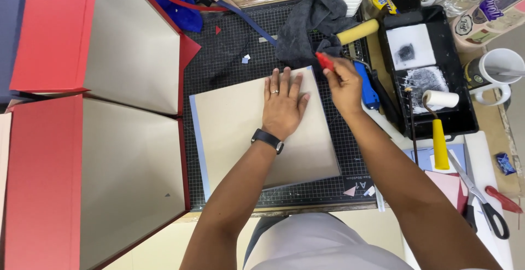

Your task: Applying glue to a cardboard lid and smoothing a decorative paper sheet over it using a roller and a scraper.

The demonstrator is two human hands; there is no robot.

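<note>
Under my left hand point(283, 107) I see a matt, smooth grey cardboard sheet point(240, 133); my right hand point(345, 87) pinches a glossy red plastic-handled tool point(325, 61). The dark grey cloth rag point(314, 21) looks soft.

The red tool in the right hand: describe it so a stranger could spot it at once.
Start at the black cutting mat, then the grey board under the left hand. At its far right corner, the right hand pinches a small red tool, the only red thing beside the grey cloth.
</note>
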